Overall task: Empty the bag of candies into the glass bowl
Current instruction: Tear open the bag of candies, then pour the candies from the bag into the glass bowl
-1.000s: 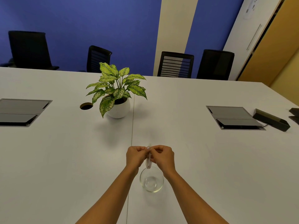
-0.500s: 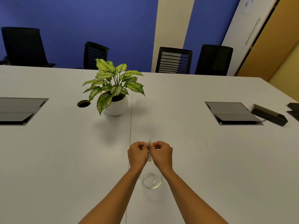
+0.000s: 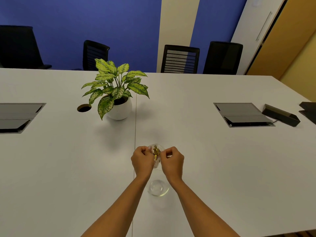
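A small clear plastic bag (image 3: pixel 156 153) with gold-wrapped candies inside hangs between my two hands above the white table (image 3: pixel 68 168). My left hand (image 3: pixel 142 160) pinches its left top edge and my right hand (image 3: pixel 172 161) pinches the right one, so the mouth is pulled apart. Just in front of my wrists, nearer to me, a small clear glass bowl (image 3: pixel 158 188) stands on the table with nothing visible in it. The bag's lower part is partly hidden by my fingers.
A leafy plant in a round white pot (image 3: pixel 118 108) stands beyond my hands to the left, beside a cable hole (image 3: pixel 84 108). Grey flip-up panels (image 3: pixel 242 114) (image 3: pixel 17 117) are set into the table at either side. A dark box (image 3: pixel 280 115) lies far right. Black chairs (image 3: pixel 180 59) line the far edge.
The bag's mouth has been pulled apart, and the gold candies now show between my hands. My hands have spread slightly and sit a little further from the bowl.
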`<act>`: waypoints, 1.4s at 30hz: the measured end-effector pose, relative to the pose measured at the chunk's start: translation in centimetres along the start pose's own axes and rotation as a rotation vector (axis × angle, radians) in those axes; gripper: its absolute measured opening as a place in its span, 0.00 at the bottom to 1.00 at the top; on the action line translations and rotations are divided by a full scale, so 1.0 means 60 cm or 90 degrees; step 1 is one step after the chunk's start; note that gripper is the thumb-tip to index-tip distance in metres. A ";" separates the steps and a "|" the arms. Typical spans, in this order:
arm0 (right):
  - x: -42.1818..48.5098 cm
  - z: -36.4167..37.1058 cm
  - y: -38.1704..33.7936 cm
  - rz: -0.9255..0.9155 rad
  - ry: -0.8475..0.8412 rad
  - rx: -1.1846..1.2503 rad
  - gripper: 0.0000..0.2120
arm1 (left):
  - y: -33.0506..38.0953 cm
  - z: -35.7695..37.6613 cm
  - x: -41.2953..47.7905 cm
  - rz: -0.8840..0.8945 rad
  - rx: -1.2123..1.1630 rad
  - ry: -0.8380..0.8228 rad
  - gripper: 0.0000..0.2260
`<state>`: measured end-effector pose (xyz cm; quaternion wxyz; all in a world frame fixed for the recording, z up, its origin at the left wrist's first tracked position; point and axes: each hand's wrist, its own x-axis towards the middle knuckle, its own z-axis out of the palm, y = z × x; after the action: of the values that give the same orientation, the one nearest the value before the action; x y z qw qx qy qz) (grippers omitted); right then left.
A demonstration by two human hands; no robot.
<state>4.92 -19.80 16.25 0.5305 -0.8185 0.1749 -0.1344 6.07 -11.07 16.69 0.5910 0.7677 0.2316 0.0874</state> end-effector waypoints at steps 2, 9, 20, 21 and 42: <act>0.005 -0.009 0.006 0.003 -0.002 -0.012 0.05 | 0.001 -0.006 0.006 0.016 0.016 -0.008 0.08; 0.027 -0.028 0.013 -0.008 -0.016 -0.080 0.05 | -0.007 -0.027 0.016 0.166 0.169 -0.038 0.05; 0.049 -0.034 0.003 -0.037 -0.081 -0.188 0.04 | -0.023 -0.047 0.045 0.251 0.267 -0.138 0.09; 0.051 -0.037 -0.002 -0.037 -0.096 -0.181 0.04 | -0.027 -0.051 0.051 0.222 0.242 -0.144 0.11; 0.065 -0.062 -0.010 0.148 -0.356 0.053 0.05 | -0.072 -0.059 0.043 -0.273 -0.197 -0.423 0.35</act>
<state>7.02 -24.30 18.46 0.6028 -0.7759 0.1091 0.1506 5.80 -5.95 13.25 0.7468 0.5907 0.1670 -0.2559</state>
